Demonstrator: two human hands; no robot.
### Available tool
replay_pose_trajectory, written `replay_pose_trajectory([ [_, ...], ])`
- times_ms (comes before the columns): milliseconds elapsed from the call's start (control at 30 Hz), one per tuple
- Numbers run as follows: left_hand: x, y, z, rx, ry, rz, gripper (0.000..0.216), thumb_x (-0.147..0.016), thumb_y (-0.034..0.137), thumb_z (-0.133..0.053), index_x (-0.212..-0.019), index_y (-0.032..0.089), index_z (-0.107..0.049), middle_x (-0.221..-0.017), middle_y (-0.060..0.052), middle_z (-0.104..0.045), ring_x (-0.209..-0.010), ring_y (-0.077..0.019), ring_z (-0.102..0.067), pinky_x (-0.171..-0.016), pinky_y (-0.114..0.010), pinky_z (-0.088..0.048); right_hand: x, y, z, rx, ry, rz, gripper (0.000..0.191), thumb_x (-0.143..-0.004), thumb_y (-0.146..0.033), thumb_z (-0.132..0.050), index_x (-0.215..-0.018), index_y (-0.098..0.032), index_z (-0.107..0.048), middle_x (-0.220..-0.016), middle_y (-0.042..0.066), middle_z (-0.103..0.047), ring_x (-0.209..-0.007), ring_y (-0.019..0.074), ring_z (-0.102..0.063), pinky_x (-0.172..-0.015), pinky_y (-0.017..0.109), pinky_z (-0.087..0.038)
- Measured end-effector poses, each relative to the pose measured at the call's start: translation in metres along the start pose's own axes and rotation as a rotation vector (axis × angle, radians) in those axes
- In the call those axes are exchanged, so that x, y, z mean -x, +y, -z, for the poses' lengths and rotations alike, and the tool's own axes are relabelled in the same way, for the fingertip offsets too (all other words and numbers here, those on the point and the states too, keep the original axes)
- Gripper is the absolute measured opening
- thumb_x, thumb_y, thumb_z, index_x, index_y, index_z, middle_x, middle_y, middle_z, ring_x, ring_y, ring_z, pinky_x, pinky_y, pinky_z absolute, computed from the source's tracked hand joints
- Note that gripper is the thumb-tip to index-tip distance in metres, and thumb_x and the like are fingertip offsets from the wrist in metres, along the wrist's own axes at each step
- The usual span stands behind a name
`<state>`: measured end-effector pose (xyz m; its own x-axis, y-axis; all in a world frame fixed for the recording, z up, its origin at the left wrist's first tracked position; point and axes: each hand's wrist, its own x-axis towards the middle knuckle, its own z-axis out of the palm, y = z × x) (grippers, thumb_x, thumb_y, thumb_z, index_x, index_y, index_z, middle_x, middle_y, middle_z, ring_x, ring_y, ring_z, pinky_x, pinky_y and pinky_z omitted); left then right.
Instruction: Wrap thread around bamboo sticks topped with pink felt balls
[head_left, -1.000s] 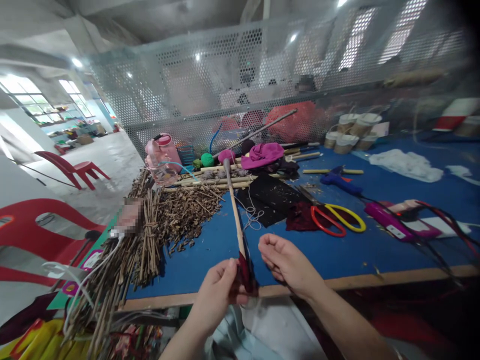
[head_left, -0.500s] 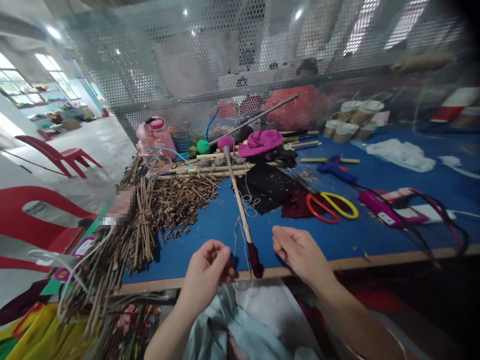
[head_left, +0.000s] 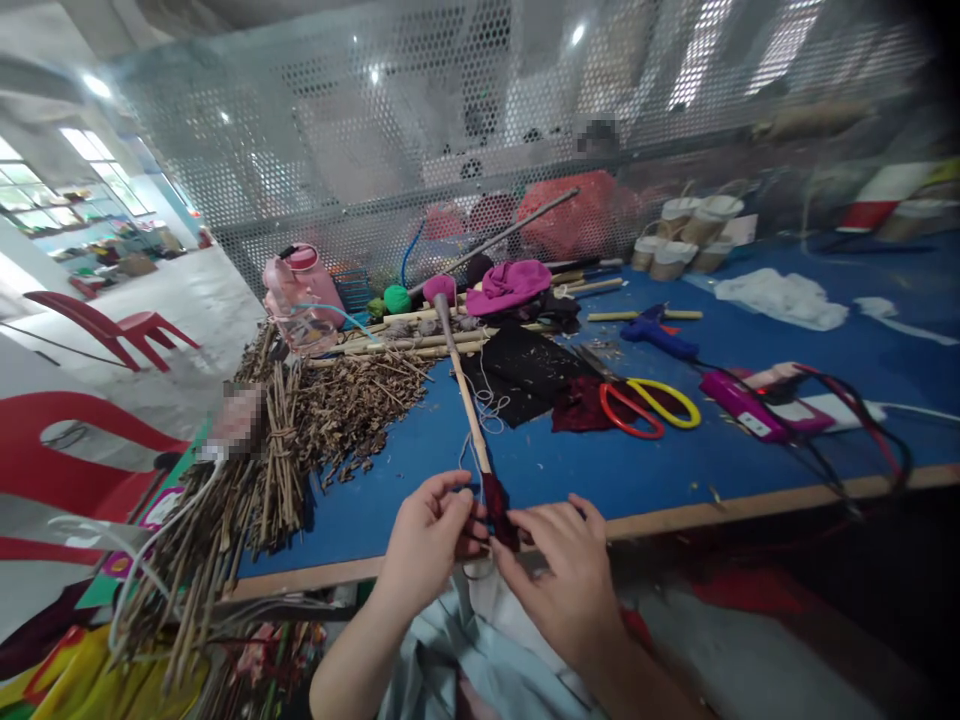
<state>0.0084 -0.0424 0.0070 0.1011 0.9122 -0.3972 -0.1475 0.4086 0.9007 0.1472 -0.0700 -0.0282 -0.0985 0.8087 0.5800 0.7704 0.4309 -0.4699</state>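
Note:
A thin wooden stick (head_left: 470,412) lies on the blue table, pointing toward me, its near end wrapped in dark red cloth (head_left: 495,505). Thin pale string (head_left: 491,400) lies loosely coiled by the stick and runs down toward my hands. My left hand (head_left: 435,530) is just left of the wrapped end, fingers curled and thumb pressed in, closed on the string; its fingertips are partly hidden. From the right, my right hand (head_left: 559,565) holds the cloth tip between thumb and fingers at the table's edge.
Red-and-yellow-handled scissors (head_left: 649,408) lie on dark cloth scraps to the right, near a blue glue gun (head_left: 660,335) and a purple power strip (head_left: 739,405). Dry twigs (head_left: 281,450) and brown plant bits (head_left: 360,410) cover the left. A perforated metal screen (head_left: 360,130) stands behind.
My right hand has moved left and taken hold of the dark red cloth end. My left hand has stayed near the stick, slightly closer to the wrapped tip. The view has shifted slightly.

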Motion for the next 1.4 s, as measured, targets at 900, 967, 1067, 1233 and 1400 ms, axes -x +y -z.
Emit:
replay_pose_trajectory([
  [900, -0.017, -0.002, 0.018, 0.319, -0.329, 0.061, 0.049, -0.071, 0.02, -0.067, -0.117, 0.014, -0.049, -0.064, -0.001, -0.063, -0.049, -0.0093, -0.057, -0.051, -0.02, -0.047, -0.003, -0.007, -0.018, -0.403, -0.009, -0.035, 0.036, -0.071, -0.022, -0.064, -0.103, -0.02, -0.048, -0.088, 0.006, -0.062, -0.075, 0.018, -0.058, -0.073, 0.034, -0.046],
  [967, -0.02, -0.002, 0.017, 0.311, -0.34, 0.048, 0.052, -0.069, 0.022, -0.069, -0.117, 0.015, -0.049, -0.063, 0.0, -0.062, -0.048, -0.0081, -0.056, -0.049, -0.018, -0.045, 0.003, -0.007, -0.019, -0.453, -0.006, -0.145, 0.046, -0.069, -0.024, -0.065, -0.11, -0.019, -0.043, -0.095, 0.009, -0.061, -0.077, 0.0178, -0.059, -0.066, 0.029, -0.049],
  [1067, -0.022, 0.0, 0.013, 0.298, -0.317, 0.078, 0.054, -0.07, 0.036, -0.066, -0.117, 0.017, -0.049, -0.08, -0.007, -0.066, -0.056, -0.0124, -0.06, -0.052, -0.022, -0.047, 0.007, -0.007, -0.018, -0.513, 0.001, -0.224, 0.041, -0.07, -0.026, -0.065, -0.104, -0.019, -0.044, -0.082, 0.004, -0.059, -0.067, 0.0147, -0.057, -0.06, 0.026, -0.049],
  [1233, -0.013, -0.001, 0.011, 0.238, -0.225, 0.13, 0.053, -0.078, 0.057, -0.045, -0.113, 0.018, -0.051, -0.089, -0.008, -0.062, -0.062, -0.0153, -0.061, -0.056, -0.028, -0.048, 0.001, -0.01, -0.015, -0.482, -0.038, -0.181, 0.019, -0.074, -0.02, -0.061, -0.09, -0.019, -0.05, -0.067, 0.0, -0.054, -0.06, 0.0123, -0.053, -0.056, 0.023, -0.045],
  [1400, -0.003, -0.004, 0.021, 0.07, -0.116, 0.021, 0.041, -0.072, 0.05, -0.058, -0.095, 0.016, -0.058, -0.061, 0.005, -0.044, -0.05, -0.0043, -0.04, -0.046, -0.014, -0.037, 0.0, -0.017, -0.015, -0.508, -0.2, 0.043, 0.014, -0.077, -0.013, -0.052, -0.09, -0.019, -0.055, -0.081, 0.005, -0.06, -0.077, 0.0163, -0.056, -0.069, 0.028, -0.045],
])
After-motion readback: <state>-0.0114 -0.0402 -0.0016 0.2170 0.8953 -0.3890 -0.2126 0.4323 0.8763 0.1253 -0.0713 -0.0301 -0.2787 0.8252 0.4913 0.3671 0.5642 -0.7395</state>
